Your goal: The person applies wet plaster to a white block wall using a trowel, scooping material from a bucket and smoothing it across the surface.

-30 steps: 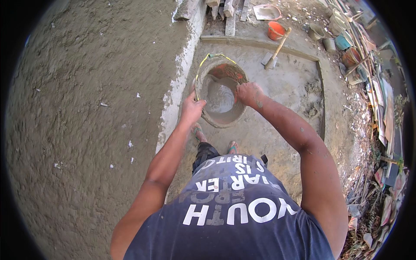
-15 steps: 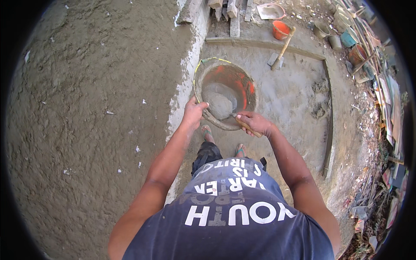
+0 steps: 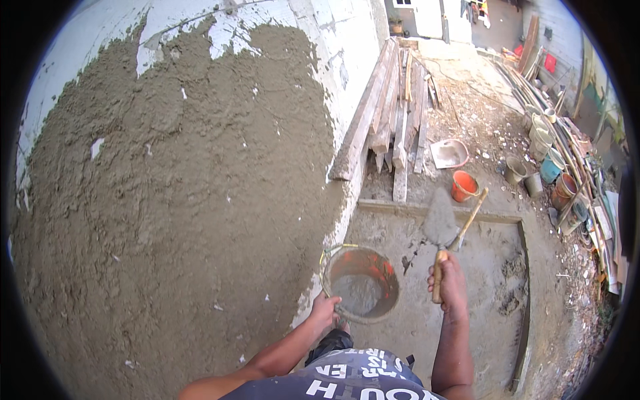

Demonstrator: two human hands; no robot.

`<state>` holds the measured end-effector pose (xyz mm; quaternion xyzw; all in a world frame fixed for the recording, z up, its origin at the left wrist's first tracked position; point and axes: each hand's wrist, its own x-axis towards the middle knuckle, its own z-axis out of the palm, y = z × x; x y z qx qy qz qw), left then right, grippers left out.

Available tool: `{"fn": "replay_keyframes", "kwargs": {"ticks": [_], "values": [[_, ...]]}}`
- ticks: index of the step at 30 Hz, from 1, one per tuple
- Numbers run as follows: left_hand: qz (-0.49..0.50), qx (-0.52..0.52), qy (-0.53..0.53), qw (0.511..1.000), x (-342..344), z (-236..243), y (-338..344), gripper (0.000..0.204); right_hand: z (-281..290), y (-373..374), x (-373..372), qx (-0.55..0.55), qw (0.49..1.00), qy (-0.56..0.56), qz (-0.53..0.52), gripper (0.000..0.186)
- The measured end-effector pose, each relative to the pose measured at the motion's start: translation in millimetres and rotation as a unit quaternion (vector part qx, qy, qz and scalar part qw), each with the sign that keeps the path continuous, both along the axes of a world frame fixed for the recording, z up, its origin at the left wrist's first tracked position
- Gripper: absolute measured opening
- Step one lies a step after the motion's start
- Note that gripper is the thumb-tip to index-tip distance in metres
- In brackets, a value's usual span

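Observation:
My left hand [image 3: 325, 310] is closed on the near left rim of a cement-smeared orange bucket [image 3: 389, 272]. Wet grey mortar [image 3: 360, 293] lies in its bottom. To the right of the bucket, my right hand [image 3: 453, 285] grips the wooden handle of a pointed trowel [image 3: 440, 221], its blade directed away from me. Grey mortar coats the blade; how thick it lies is hard to tell. Dark bits of mortar [image 3: 408, 260] show between bucket and trowel. On my left rises a wall [image 3: 200, 167] covered in rough wet mortar, with bare white surface along its top and right edge.
A low-edged mixing area [image 3: 480, 300] spreads at right, with a wooden-handled tool [image 3: 475, 217] standing in it. Beyond are a small orange bucket [image 3: 465, 185], a pale dustpan-like scoop [image 3: 449, 154] and stacked timber [image 3: 390, 107]. Several buckets [image 3: 552, 165] line the far right.
My right hand has lifted the trowel out of the bucket, up and to the right. The view has tilted up, showing more wall and yard. My left hand still holds the bucket's rim.

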<state>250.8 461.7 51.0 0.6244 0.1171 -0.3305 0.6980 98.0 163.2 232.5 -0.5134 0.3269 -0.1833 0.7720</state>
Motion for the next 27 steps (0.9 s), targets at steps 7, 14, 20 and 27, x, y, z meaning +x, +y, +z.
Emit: {"fn": "replay_keyframes", "kwargs": {"ticks": [7,14,20,27], "values": [[-0.091,0.303,-0.131,0.939,49,-34,102,0.039,210,-22,316,-0.181,0.922,-0.231,-0.251,0.035],[-0.032,0.279,-0.225,0.933,61,-34,86,0.04,390,20,639,-0.377,0.915,-0.126,-0.07,0.075],[0.137,0.075,-0.009,0.988,32,22,68,0.038,401,123,457,-0.192,0.798,-0.56,0.114,0.055],[0.142,0.031,-0.09,0.985,-19,9,48,0.041,31,29,148,-0.163,0.833,-0.088,0.521,0.055]]}}
